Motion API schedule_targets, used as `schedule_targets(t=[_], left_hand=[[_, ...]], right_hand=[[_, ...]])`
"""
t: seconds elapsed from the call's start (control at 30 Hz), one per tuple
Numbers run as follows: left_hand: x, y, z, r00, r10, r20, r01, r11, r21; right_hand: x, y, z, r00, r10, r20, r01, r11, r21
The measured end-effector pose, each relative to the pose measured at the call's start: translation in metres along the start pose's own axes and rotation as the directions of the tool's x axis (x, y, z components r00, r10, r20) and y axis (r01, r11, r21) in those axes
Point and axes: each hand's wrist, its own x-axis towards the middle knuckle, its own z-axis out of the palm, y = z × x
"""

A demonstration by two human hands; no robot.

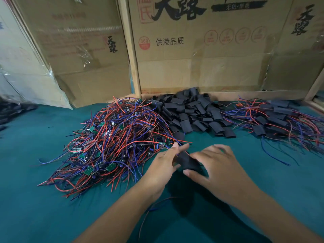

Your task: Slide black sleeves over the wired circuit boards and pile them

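Note:
Both my hands meet over the teal tabletop at a single black sleeve [188, 163]. My left hand [164, 168] pinches its left end between thumb and fingers. My right hand [214, 168] holds its right side, thumb underneath and fingers curled over the top. Red and blue wires [149, 213] trail from under my left wrist toward me; the board they belong to is hidden. A big tangle of bare wired circuit boards [112, 142] lies to the left. Loose black sleeves [192, 111] are heaped at the back centre. Sleeved boards [275, 118] are piled at the right.
Cardboard boxes [192, 50] stand along the back edge of the teal table [43, 207]. More dark pieces [10, 111] lie at the far left edge. A wooden frame edge [315, 88] rises at the far right.

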Motion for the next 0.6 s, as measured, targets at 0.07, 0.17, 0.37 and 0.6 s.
schedule_targets(t=[0.07, 0.17, 0.37, 0.6], left_hand=[[0.000, -0.002, -0.001, 0.999, 0.038, -0.003, -0.037, 0.987, 0.155], [-0.004, -0.005, 0.000, 0.992, 0.118, 0.040, -0.123, 0.872, 0.475], [-0.006, -0.004, -0.001, 0.986, 0.111, 0.122, -0.159, 0.839, 0.520], [-0.003, 0.001, 0.003, 0.998, -0.038, 0.047, 0.041, 0.997, -0.059]], right_hand=[[-0.002, 0.000, 0.000, 0.994, 0.086, 0.074, -0.073, 0.983, -0.169], [-0.002, -0.005, 0.002, 0.991, 0.126, 0.040, -0.116, 0.974, -0.195], [-0.001, -0.006, 0.017, 0.974, 0.191, 0.125, -0.228, 0.857, 0.462], [0.003, -0.001, 0.022, 0.969, 0.235, 0.081, -0.236, 0.770, 0.593]])
